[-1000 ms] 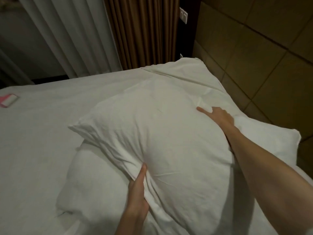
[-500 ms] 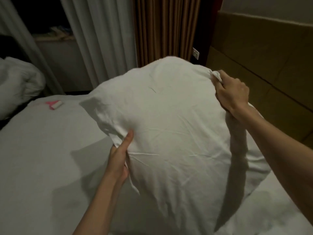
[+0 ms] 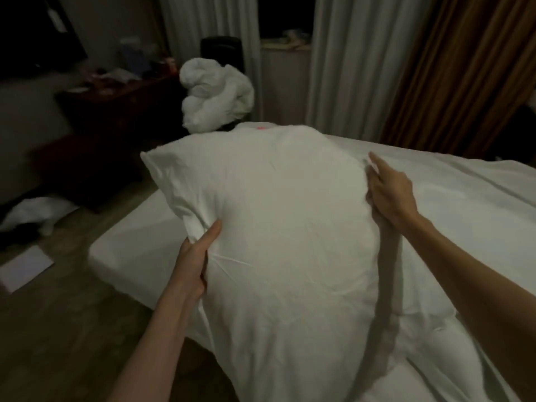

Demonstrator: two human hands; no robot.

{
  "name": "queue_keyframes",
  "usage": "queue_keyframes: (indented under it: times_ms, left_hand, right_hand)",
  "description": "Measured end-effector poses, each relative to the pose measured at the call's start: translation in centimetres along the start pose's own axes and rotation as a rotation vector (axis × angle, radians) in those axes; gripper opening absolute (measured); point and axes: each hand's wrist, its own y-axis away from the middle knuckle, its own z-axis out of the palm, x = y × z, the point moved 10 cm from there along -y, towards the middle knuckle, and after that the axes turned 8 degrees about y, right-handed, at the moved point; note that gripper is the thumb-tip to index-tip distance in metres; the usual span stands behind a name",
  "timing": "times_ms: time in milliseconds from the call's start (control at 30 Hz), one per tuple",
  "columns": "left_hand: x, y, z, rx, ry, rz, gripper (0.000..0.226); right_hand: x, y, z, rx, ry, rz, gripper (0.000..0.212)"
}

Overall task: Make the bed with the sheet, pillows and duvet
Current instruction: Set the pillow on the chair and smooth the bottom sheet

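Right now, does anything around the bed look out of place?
Yes. A bundled white duvet sits heaped beyond the bed's far edge instead of spread on it, white linen lies crumpled on the floor at left, and a flat white sheet of paper lies nearby.

Matt, creased white cloth pillow; wooden floor.
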Motion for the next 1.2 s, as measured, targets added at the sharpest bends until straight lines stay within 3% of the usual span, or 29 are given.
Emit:
queue_keyframes:
  times_ms: [67,167,367,600,733,833,1000,1200]
  left_hand:
    - [0.8,0.6,-6.3,0.1,0.032,0.01,0.034]
    - [1.3,1.2,-14.5,0.234,0.076,0.004,0.06]
    - [2.6,0.1,-25.2,0.391,0.134,-0.007,0.095]
    - [8.2,-8.8,-32.6,0.451,0.212,0.044,0.066]
    - [12.8,-14.6,-37.0,0.564,0.196,0.039,0.087]
    - [15.9,-18.8,-39.8,0.576,0.225,0.048,0.077]
    - [20.3,-25.0,-45.1,0.587,0.267,0.065,0.092]
    - [25.7,-34.8,-52.8,0.558,0.338,0.063,0.032]
  right_hand:
    - [-4.1,0.8,5.0,-0.068,0.012,-0.044,0.042]
    - [-10.6,1.9,11.2,-0.142,0.035,-0.144,0.034]
    - [-21.7,1.2,22.2,-0.289,0.015,-0.276,0.031]
    - [-33.7,-4.3,34.3,-0.319,0.065,-0.378,0.033]
    - [-40.1,-8.4,40.0,-0.34,0.068,-0.368,0.035]
    - [-45.0,-11.0,43.9,-0.357,0.068,-0.376,0.038]
    - [-53.0,-14.7,50.0,-0.364,0.105,-0.386,0.039]
    - [-62.4,-18.6,57.3,-0.266,0.164,-0.406,0.039]
